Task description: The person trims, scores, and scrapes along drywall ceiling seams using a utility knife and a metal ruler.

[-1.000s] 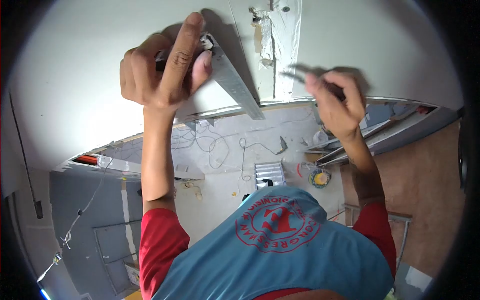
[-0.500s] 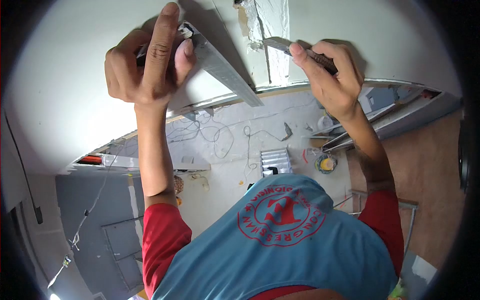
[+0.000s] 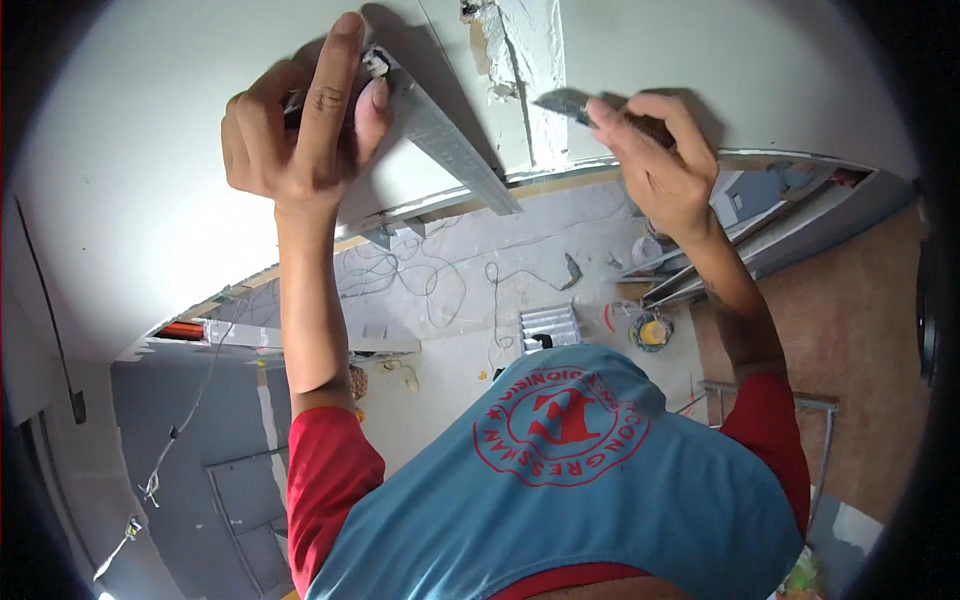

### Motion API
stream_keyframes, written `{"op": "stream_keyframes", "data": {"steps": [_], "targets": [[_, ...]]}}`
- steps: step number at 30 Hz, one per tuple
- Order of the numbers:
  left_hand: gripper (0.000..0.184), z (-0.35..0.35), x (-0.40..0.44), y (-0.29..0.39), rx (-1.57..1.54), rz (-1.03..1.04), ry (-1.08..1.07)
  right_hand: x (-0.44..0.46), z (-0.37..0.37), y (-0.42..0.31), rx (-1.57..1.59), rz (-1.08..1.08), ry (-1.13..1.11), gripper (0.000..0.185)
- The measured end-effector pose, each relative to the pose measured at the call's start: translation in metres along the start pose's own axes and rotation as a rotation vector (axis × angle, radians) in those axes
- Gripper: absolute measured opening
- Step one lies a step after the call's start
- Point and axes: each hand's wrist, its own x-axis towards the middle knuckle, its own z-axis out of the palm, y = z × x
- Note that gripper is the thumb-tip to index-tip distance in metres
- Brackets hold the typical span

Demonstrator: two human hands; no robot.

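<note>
My left hand [image 3: 310,130] is wrapped round the upper end of a long metal bar [image 3: 450,140], its index finger stretched up against the pale panel [image 3: 190,150]. Something dark under the palm is mostly hidden. The bar slants down to the right, past the panel's lower edge. In my right hand [image 3: 665,160] is a knife-like tool [image 3: 565,104] with a dark handle, and its blade points left over a white-plastered seam [image 3: 545,70]. Left of that seam the surface is rough and broken.
Below the panel edge [image 3: 590,165], cables [image 3: 495,290] lie on the floor with a ribbed silvery object [image 3: 550,322] and a round container [image 3: 650,331] with yellow inside. A metal frame [image 3: 815,405] stands at the right. A cord [image 3: 190,410] hangs at the left.
The view has shifted, so the panel and left hand sit further left than a second ago. The right hand's tool, blurred earlier, now shows more clearly near the seam. Both holds are unchanged.
</note>
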Motion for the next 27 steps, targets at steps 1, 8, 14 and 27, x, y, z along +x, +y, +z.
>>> {"op": "stream_keyframes", "data": {"steps": [1,8,14,27], "targets": [[0.031,0.003,-0.001,0.0,-0.028,-0.017,0.035,0.006,0.003,0.0,0.01,0.01,0.083,0.053],[0.032,0.005,-0.004,-0.001,0.03,-0.015,0.022,0.028,0.011,-0.002,-0.054,-0.087,0.044,0.05],[0.03,0.012,-0.004,-0.001,-0.027,-0.03,0.107,0.028,0.012,0.0,-0.069,-0.155,0.038,0.048],[0.05,0.005,-0.001,0.0,-0.106,0.022,0.005,-0.003,-0.034,-0.013,0.12,0.271,-0.016,0.05]]}}
